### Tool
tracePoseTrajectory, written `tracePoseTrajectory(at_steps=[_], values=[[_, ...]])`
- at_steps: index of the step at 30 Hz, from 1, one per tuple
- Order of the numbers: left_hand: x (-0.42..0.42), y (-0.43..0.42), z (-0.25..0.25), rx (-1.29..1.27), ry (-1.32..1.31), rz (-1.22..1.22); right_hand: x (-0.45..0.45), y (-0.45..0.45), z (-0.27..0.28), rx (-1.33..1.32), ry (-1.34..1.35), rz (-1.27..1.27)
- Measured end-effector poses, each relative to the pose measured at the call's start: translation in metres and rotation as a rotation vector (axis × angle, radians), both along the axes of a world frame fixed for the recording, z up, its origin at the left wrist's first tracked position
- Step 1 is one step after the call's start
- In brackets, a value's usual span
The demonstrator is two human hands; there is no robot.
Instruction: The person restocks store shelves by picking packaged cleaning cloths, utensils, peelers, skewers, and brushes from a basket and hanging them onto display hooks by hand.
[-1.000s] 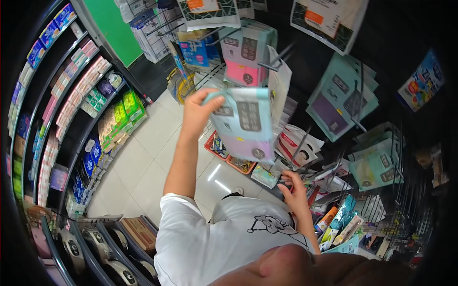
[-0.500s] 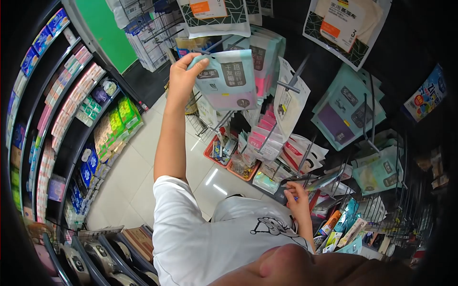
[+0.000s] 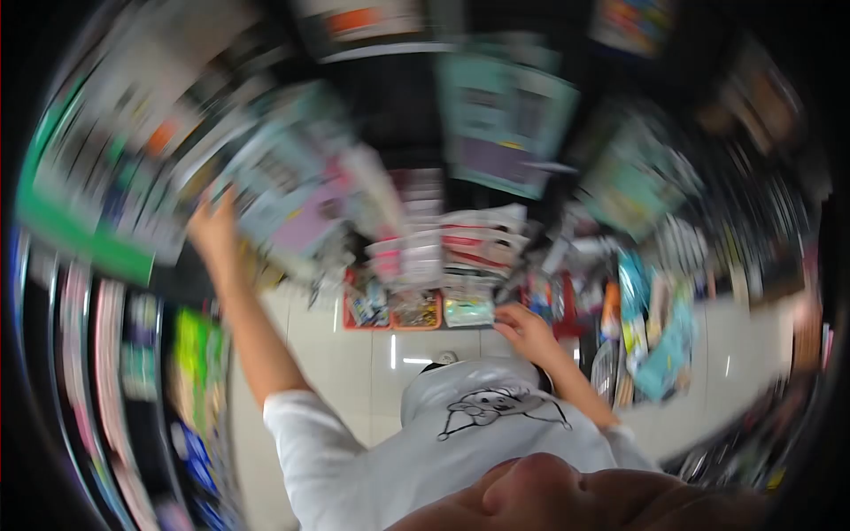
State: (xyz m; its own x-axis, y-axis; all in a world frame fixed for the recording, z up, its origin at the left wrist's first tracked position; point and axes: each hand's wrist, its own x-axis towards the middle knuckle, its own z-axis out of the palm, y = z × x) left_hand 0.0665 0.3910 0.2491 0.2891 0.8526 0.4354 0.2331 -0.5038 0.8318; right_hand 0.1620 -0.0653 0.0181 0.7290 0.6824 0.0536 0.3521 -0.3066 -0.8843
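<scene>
On the far left we see store shelves (image 3: 165, 354) with small packs in rows, and above them a green panel (image 3: 124, 258) that runs slantwise. At the inner side of the shelves stand bright green packs (image 3: 197, 354), and from there a floor (image 3: 328, 372) of pale, shiny tiles spreads to the right.

Above the floor we find the left hand (image 3: 215, 226), its arm stretched and its fingers upward. Just beside it, to the right, is the blue packet (image 3: 282, 170), among other hanging goods. Its long axis is tilted: the pale blue end points to the upper left, the lilac end to the lower right. Because of the blur we cannot tell if the fingers pinch its edge or are only near.

Next come pink packs (image 3: 388, 257), with two orange baskets (image 3: 416, 327) below, side by side. To the right of the baskets lies a pale green pack (image 3: 467, 308), and at its right side we see the right hand (image 3: 527, 332), fingers bent toward it. Whether they press together on something, we cannot tell.

Higher hangs a teal and purple packet (image 3: 496, 164), slightly tilted. Farther right we notice a bright teal bag (image 3: 668, 354), and behind it more tiles.
</scene>
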Motion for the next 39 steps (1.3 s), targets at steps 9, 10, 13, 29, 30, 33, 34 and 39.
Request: tracePoseTrajectory(at_steps=[9,10,13,29,30,33,34,39], values=[[-0.023,-0.1,-0.095,0.614,-0.172,0.211,0.041,-0.193,-0.057,-0.18,-0.087,-0.782],[-0.026,-0.105,-0.125,0.6,-0.124,0.095,0.038,-0.224,-0.04,-0.278,-0.043,-0.89],[-0.013,-0.16,-0.208,0.422,0.072,-0.078,0.035,-0.331,-0.106,-0.39,-0.025,-1.248],[0.044,-0.431,-0.228,-0.008,0.284,-1.002,0.031,-0.464,-0.152,-0.695,0.497,-1.671],[0.043,-0.431,-0.23,-0.022,0.286,-1.002,0.028,-0.471,-0.156,-0.643,0.487,-1.682],[0.041,-0.432,-0.229,-0.058,0.285,-0.985,0.022,-0.479,-0.158,-0.558,0.327,-1.728],[0.041,-0.433,-0.228,-0.081,0.286,-0.986,0.017,-0.495,-0.166,-0.175,0.364,-1.65],[0.041,-0.436,-0.228,-0.091,0.256,-0.957,0.001,-0.502,-0.096,0.37,0.299,-1.36]])
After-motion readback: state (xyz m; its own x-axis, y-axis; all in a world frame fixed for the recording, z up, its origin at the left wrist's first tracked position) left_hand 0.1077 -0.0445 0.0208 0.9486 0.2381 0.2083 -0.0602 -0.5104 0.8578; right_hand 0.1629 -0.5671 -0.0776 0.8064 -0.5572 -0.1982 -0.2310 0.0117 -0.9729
